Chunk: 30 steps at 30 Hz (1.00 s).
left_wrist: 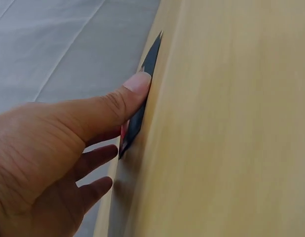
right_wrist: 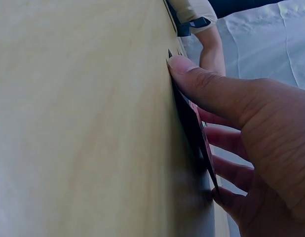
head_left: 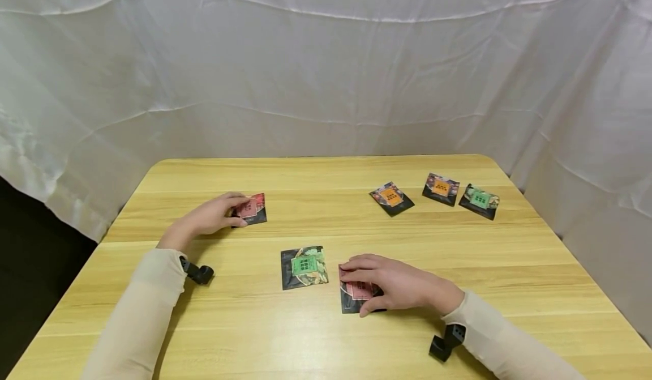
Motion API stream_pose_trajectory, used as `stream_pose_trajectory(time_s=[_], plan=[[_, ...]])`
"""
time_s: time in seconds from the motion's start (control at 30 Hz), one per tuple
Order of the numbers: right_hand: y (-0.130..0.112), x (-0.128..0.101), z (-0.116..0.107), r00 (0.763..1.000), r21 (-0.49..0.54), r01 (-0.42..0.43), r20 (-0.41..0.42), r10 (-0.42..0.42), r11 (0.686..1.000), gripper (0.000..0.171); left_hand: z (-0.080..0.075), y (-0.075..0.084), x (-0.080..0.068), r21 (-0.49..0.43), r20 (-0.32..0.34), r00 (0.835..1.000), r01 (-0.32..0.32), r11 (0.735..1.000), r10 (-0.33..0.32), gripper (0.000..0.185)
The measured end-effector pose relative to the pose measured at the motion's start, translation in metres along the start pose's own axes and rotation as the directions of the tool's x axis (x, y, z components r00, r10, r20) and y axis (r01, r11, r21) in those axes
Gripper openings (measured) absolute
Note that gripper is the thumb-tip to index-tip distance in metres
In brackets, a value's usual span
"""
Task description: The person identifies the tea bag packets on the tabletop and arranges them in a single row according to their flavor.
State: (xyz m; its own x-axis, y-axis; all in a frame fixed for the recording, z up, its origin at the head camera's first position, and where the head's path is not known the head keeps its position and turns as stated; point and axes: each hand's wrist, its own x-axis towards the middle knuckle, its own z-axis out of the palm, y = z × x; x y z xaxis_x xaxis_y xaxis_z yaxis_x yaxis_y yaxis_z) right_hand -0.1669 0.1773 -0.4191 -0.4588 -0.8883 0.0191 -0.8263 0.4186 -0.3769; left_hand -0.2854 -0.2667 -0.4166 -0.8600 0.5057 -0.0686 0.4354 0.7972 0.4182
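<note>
On the left part of the table, my left hand holds a black seasoning packet with a red label, thumb at its near edge and fingers over its left side. In the left wrist view the thumb lies against the dark packet, low over the wood. Nearer to me, my right hand grips a second red-labelled packet from its right side, partly covering it. From the right wrist, this packet spans between thumb and fingertips. A green-labelled packet lies flat between the hands.
At the back right of the wooden table lie two orange-labelled packets and another green-labelled packet. Behind the table hangs a pale curtain. Black wrist cameras are strapped over the sleeves.
</note>
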Motion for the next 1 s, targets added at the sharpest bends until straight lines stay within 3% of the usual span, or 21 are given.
stream_pose_trajectory(time_s=[0.37,0.7,1.0], plan=[[0.001,-0.002,-0.002,1.000,-0.004,0.011,-0.024,-0.011,1.000,0.073,-0.010,-0.017,-0.017,-0.032,0.011,1.000,0.006,0.999,-0.006,0.060],[-0.003,-0.008,-0.002,0.994,-0.029,-0.014,-0.107,0.011,0.999,0.067,-0.003,-0.023,-0.015,-0.095,-0.026,0.996,0.083,0.992,-0.086,0.081],[-0.004,-0.010,-0.002,0.995,-0.031,-0.029,-0.096,0.026,0.999,0.064,-0.002,-0.025,-0.017,-0.103,-0.033,0.992,0.119,0.988,-0.122,0.082]])
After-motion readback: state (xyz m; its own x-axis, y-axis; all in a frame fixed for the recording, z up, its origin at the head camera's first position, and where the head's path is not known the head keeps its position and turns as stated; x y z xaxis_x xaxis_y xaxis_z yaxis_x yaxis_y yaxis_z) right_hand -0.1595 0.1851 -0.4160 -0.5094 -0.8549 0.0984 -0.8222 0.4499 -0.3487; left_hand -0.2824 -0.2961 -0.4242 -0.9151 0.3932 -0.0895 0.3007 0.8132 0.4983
